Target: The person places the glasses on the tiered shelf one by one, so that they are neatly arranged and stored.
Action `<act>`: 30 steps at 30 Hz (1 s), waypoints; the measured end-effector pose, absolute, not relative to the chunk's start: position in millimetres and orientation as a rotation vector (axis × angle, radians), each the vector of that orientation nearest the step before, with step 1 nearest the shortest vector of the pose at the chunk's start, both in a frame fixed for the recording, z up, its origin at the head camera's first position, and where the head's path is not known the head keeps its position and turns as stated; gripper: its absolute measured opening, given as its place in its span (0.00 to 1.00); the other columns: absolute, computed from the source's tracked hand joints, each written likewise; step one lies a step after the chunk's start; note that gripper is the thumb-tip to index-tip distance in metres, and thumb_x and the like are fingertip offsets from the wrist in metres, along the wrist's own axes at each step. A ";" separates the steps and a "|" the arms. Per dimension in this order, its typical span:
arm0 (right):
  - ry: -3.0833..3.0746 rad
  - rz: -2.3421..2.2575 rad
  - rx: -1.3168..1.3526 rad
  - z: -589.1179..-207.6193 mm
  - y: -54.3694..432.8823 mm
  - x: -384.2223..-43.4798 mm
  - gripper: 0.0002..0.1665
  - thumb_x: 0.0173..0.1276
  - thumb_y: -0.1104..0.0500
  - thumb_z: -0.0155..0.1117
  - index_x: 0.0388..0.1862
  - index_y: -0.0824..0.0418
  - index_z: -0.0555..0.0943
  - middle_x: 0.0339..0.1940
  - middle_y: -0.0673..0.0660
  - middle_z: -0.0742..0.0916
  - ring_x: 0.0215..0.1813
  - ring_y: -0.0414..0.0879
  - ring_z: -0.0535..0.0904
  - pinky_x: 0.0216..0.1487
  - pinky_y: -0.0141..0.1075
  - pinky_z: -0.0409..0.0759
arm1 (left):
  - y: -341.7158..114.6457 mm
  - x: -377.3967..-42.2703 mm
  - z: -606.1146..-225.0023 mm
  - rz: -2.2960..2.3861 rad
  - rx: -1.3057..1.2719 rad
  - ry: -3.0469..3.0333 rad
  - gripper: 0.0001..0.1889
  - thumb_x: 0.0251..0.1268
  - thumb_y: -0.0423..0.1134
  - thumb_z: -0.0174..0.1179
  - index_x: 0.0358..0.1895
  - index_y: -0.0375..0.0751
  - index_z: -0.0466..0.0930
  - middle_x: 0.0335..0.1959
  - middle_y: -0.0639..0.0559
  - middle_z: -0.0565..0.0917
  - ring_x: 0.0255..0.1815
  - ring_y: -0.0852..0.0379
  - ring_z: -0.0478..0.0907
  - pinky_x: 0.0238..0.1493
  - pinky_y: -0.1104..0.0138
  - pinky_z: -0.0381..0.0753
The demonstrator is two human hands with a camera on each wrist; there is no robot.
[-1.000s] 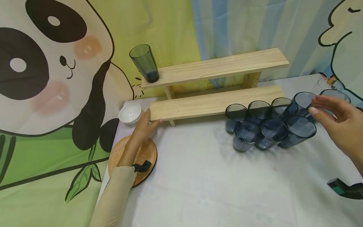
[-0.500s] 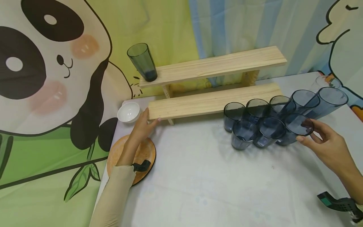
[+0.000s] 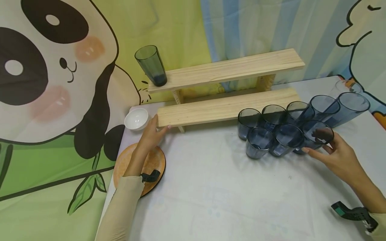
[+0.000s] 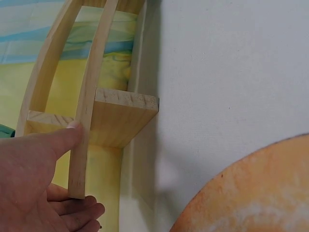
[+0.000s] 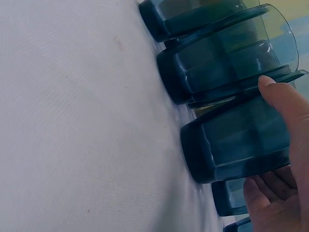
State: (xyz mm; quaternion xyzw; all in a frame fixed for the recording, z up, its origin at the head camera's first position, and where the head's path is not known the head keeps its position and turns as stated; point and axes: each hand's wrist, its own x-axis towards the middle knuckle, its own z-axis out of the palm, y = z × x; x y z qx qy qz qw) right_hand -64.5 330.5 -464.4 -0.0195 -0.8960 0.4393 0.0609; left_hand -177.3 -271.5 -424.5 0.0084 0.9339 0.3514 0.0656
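**Got a good grip on the corner glass**

Right of centre in the head view, holding a tinted glass with the right hand: thumb at its lower left, other fingers round its right side, long axis roughly upright between them. Nowhere near the left hand, pinching the lower shelf left of centre. Check the right wrist view for wall and base, mostly just rim from above. In the left wrist view, see fingers curled round the board's end.
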 end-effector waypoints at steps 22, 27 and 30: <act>-2.686 1.340 -0.116 -481.3 327.5 -58.2 0.50 0.69 0.56 0.78 0.83 0.62 0.62 0.78 0.67 0.71 0.77 0.28 0.66 0.63 0.10 0.64 | -271.1 -176.7 -421.1 1.093 0.050 2.828 0.51 0.77 0.59 0.62 0.87 0.38 0.42 0.85 0.34 0.53 0.86 0.36 0.50 0.84 0.42 0.53; -2.672 1.340 -0.141 -481.4 326.6 -58.4 0.48 0.70 0.56 0.77 0.83 0.61 0.64 0.79 0.67 0.71 0.78 0.32 0.67 0.63 0.11 0.66 | -271.8 -176.9 -422.1 1.087 0.041 2.821 0.52 0.76 0.60 0.62 0.87 0.39 0.41 0.86 0.34 0.53 0.86 0.36 0.50 0.84 0.41 0.52; -2.666 1.353 -0.144 -480.8 327.1 -58.4 0.47 0.70 0.56 0.77 0.83 0.61 0.64 0.78 0.65 0.71 0.78 0.31 0.67 0.63 0.11 0.66 | -271.8 -177.2 -422.7 1.091 0.045 2.816 0.51 0.76 0.60 0.62 0.87 0.40 0.42 0.86 0.35 0.53 0.86 0.36 0.50 0.84 0.41 0.53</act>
